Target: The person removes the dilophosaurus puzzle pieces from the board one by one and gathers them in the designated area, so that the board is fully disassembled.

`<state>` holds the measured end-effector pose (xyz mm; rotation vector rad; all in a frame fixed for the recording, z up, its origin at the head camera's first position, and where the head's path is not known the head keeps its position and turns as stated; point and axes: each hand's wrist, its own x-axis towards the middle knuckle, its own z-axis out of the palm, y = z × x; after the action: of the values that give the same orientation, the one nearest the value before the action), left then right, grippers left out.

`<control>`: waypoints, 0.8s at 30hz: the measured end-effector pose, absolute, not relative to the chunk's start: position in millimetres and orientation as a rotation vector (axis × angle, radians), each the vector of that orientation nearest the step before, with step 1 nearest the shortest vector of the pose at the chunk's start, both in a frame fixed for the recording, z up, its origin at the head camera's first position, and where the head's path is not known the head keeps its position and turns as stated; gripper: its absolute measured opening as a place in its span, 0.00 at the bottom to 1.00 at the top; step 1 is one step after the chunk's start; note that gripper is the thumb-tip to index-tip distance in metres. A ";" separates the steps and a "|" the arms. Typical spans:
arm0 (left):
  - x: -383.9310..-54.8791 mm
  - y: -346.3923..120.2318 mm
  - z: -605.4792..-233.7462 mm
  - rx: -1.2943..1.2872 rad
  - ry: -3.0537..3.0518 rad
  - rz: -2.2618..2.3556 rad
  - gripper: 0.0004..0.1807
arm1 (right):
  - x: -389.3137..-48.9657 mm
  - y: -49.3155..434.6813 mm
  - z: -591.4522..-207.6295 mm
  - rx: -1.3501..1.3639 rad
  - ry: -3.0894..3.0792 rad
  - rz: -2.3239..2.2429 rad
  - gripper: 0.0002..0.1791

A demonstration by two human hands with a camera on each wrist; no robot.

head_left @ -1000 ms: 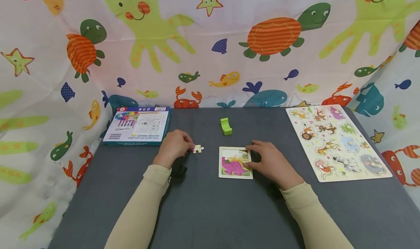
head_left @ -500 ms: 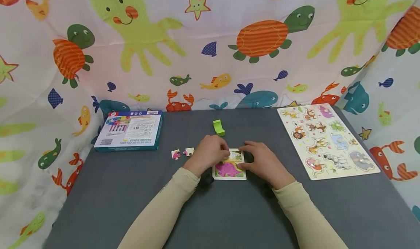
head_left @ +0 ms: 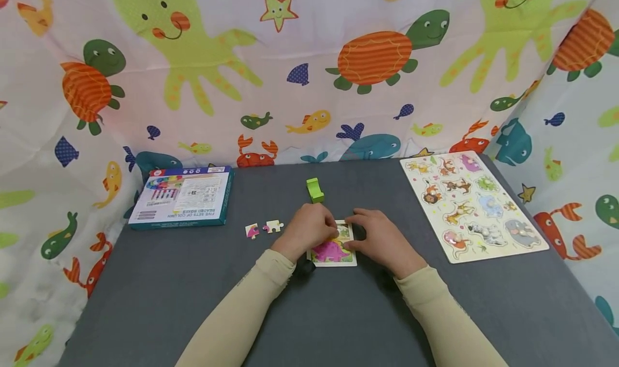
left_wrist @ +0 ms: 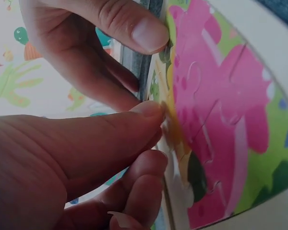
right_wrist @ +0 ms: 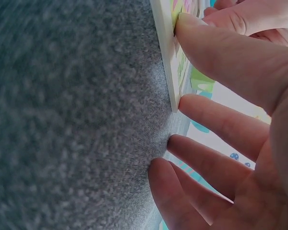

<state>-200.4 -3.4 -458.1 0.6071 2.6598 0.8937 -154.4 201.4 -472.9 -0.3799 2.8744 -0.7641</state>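
A small framed jigsaw puzzle with a pink dinosaur lies on the dark table. My left hand is over its upper left part. There the thumb and fingers pinch a puzzle piece, mostly hidden, against the picture. My right hand steadies the puzzle from the right. In the right wrist view its thumb presses on the picture near the rim, and the index fingertip touches the frame's corner. The other fingers rest spread on the cloth. Two loose puzzle pieces, one pink and white, one mostly cream, lie left of the left hand.
A lime green block stands behind the puzzle. At the back left lies a flat printed box. A large animal peg board is on the right. A sea-animal curtain closes off the back and sides.
My left hand has moved right from the loose pieces to the puzzle and stays there. The right hand keeps its place on the puzzle. The head view has shifted slightly.
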 end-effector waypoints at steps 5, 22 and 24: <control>-200.7 -1.8 -461.6 0.621 2.675 0.900 0.05 | -156.0 201.4 -472.1 -0.379 2.877 -0.753 0.32; -196.5 0.6 -462.2 0.594 2.670 0.887 0.05 | -154.6 199.5 -470.1 -0.347 2.860 -0.768 0.33; -196.3 1.2 -462.6 0.587 2.677 0.888 0.05 | -154.8 199.9 -470.9 -0.343 2.862 -0.775 0.32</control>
<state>-196.3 1.2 -462.6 0.5866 2.6770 0.8875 -154.8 199.9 -470.9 -0.3432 2.8622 -0.7748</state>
